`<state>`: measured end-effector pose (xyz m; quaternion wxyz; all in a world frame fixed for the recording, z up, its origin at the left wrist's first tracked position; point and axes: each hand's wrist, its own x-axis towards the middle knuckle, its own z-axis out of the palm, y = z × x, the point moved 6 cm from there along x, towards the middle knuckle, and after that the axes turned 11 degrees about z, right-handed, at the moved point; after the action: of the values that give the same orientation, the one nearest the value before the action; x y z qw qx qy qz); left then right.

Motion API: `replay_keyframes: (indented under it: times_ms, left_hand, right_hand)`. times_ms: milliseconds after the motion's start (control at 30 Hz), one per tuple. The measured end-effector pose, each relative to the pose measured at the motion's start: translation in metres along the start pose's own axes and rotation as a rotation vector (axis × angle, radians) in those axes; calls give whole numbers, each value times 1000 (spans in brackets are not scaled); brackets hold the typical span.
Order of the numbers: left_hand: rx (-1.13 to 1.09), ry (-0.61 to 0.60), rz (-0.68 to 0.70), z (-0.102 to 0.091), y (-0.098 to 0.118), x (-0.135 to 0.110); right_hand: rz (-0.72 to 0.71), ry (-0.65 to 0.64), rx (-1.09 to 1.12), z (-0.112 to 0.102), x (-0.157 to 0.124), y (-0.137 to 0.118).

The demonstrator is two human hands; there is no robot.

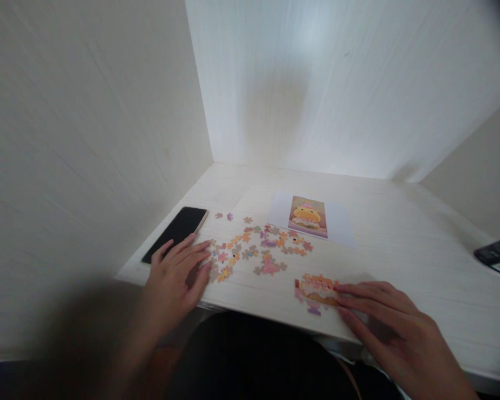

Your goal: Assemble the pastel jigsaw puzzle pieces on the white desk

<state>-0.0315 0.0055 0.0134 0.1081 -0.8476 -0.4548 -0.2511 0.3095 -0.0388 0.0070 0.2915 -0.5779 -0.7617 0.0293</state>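
Note:
Several loose jigsaw pieces [258, 247], pink and orange, lie scattered on a pale wooden desk [400, 266]. My left hand [177, 272] lies flat on the desk at the left end of the scatter, fingers stretched out toward the nearest pieces. A joined patch of puzzle [316, 291] sits near the front edge. My right hand [391, 322] rests flat beside it, fingers extended, fingertips touching its right side. A reference picture [308, 216] of a yellow duck-like figure lies on white paper behind the pieces.
A black phone [175, 232] lies at the desk's left edge, just beyond my left hand. White walls enclose the desk on the left and at the back. A dark flat object [498, 253] sits at the far right. My dark lap [254, 361] shows below the front edge.

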Motion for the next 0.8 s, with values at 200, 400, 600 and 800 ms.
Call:
replay_keyframes:
  times_ms: [200, 400, 600, 800]
  left_hand:
    - [11, -9, -1, 1, 0, -1]
    - [-20, -49, -49, 3, -3, 1]
    - [-21, -67, -69, 4, -4, 0]
    - [-61, -70, -95, 3, -5, 0]
  right_hand:
    - [21, -11, -8, 0, -1, 1]
    - [23, -30, 2, 1, -2, 2]
    - [10, -22, 14, 0, -1, 0]
    - [12, -32, 6, 1, -2, 2]
